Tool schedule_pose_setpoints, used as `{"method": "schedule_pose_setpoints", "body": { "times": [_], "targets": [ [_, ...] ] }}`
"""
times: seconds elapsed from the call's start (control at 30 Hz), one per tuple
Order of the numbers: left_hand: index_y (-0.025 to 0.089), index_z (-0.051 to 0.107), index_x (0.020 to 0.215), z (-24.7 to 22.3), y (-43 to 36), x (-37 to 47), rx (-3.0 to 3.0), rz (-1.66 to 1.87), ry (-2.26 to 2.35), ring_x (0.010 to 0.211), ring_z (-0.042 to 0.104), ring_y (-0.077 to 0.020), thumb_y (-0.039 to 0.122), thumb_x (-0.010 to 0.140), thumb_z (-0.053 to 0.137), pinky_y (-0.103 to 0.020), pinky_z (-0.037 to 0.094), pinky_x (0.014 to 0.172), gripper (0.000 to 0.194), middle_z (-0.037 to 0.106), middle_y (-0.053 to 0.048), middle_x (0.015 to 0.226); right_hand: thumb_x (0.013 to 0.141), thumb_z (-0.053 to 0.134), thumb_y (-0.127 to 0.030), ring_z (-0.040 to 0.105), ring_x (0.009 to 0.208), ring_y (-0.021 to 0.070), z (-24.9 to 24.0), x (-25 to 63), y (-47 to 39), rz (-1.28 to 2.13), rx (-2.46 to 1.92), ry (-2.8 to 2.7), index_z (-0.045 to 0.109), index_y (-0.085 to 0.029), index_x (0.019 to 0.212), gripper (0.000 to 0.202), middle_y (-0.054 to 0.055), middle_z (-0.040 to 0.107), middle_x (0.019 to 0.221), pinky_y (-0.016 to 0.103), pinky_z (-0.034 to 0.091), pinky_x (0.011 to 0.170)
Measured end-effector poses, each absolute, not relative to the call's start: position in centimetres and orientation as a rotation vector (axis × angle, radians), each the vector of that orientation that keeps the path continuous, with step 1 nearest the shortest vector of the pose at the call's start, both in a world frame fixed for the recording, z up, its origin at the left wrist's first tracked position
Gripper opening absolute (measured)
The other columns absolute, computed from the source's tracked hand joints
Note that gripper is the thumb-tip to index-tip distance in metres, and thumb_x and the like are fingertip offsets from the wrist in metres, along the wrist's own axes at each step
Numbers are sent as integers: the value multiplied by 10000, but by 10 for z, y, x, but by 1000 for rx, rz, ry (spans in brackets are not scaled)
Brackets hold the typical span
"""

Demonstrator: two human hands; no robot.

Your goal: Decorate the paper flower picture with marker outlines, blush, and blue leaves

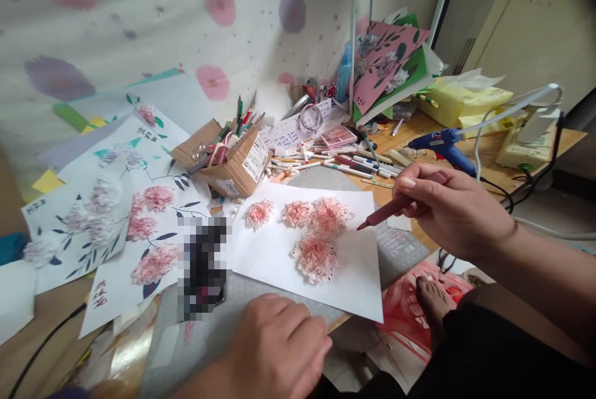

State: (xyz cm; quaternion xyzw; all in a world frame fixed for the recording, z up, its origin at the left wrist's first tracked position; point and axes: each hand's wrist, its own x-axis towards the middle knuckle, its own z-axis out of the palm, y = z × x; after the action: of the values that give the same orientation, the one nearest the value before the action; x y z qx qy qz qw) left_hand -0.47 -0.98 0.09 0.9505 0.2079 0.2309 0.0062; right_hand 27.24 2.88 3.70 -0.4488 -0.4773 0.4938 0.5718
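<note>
My right hand (433, 206) is closed around a dark red marker pen (390, 209), its tip pointing left, just over the right part of a white sheet of paper (265, 256). Ruffled pink paper flowers with dark red edges lie on that sheet: a small one (259, 214) at the left, a joined pair (328, 215) at the top, and a larger one (316, 256) below. My left hand (284, 343) rests below the sheet near the table edge, fingers curled in and nothing showing in them. Its palm is hidden.
A cardboard box (239, 166) of pens stands behind the sheet, beside many scattered markers (354, 163). Finished flower pictures (153, 256) lie at the left. A blue glue gun (440, 147) with a cable lies at the right, near a yellow tissue pack (465, 101).
</note>
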Motion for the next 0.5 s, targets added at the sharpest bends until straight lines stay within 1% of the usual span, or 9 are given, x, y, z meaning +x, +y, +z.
{"method": "schedule_pose_setpoints", "body": {
  "times": [0.07,0.13,0.33,0.43,0.5],
  "targets": [
    [196,605,782,10,-19,-6,2965,528,796,491,489,-159,184,852,458,-293,358,477,163,542,9,588,746,700,-363,698,638,224,40,271,26,1218,-1015,-1060,500,-183,639,289,-43,433,499,232,289,455],
    [208,614,849,12,-30,-8,2914,430,935,542,548,-170,200,858,460,-299,402,519,154,586,6,635,730,714,-361,674,627,189,42,269,25,1242,-995,-1104,517,-180,662,276,-31,491,538,229,309,471],
    [214,583,959,0,-52,-29,2830,506,1261,604,610,-157,178,878,410,-257,448,537,194,630,-5,701,739,714,-336,590,624,129,38,259,27,1313,-918,-1350,552,-167,722,235,-22,551,584,233,376,559],
    [210,587,924,2,-54,-47,2775,491,1524,574,606,-149,197,881,428,-236,435,500,166,626,-6,691,727,713,-325,548,608,100,34,254,29,1273,-963,-1395,564,-157,748,226,-13,583,649,224,397,570],
    [215,591,901,5,-55,-60,2723,480,1697,558,606,-148,210,876,449,-233,431,492,145,631,3,687,730,690,-332,550,618,103,33,254,31,1182,-1066,-1426,579,-155,793,218,-2,599,693,238,435,598]
  ]
}}
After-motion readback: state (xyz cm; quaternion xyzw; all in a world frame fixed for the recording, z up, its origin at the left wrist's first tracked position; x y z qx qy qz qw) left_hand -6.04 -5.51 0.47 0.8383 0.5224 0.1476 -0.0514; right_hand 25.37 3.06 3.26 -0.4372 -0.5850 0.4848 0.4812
